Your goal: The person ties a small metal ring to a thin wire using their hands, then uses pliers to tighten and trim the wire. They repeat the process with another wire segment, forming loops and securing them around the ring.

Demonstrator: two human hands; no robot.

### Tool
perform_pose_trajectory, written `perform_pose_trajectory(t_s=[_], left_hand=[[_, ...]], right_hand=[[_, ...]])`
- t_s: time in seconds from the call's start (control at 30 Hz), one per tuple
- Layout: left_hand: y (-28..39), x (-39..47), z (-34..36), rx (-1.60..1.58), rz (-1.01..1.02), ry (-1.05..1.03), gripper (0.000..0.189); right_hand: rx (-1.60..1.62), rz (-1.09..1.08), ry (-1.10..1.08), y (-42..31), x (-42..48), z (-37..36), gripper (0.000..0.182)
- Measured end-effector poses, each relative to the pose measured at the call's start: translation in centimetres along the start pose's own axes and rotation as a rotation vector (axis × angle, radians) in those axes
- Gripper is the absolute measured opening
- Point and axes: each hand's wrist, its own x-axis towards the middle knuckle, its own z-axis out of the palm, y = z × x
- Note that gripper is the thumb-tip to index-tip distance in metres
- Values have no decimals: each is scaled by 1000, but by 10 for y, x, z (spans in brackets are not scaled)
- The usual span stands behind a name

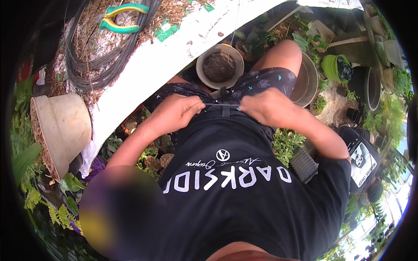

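A short length of thin grey wire (222,104) is stretched level between my two fists, just above my lap. The fingers of my left hand (184,110) are closed on one end of it. My right hand (268,107) is closed around the other end, its knuckles turned up. Behind the wire, a dark strap (225,112) hangs over the waist of my patterned shorts. At the upper left, a coil of dark wire (107,70) lies on the white-covered surface, with green-and-yellow-handled pliers (122,18), handles apart, on top. How the wire ends sit inside my fists is hidden.
A round pot (203,78) with a dark inside stands between my legs, with a large basin (312,81) beside my right leg. On the left, a beige plant pot (65,124) lies tipped. A lime-green pot (329,67) stands right. Another person (362,156) is at the right edge.
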Motion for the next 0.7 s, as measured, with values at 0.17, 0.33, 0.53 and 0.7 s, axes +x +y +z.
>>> perform_pose_trajectory(t_s=[0.17, 0.33, 0.53, 0.7], left_hand=[[-4, -8, 14, -12, 29, 7, 21], [-7, 5, 10, 37, 20, -14, 21], [-47, 12, 0, 49, -26, -42, 11], [-3, -7, 26, 13, 138, -47, 18]], right_hand=[[12, -14, -10, 22, 0, 1, 15], [56, 38, 3, 30, 4, 1, 16], [76, 43, -184, -10, 15, 19, 20], [292, 166, -143, 50, 2, 12, 20]])
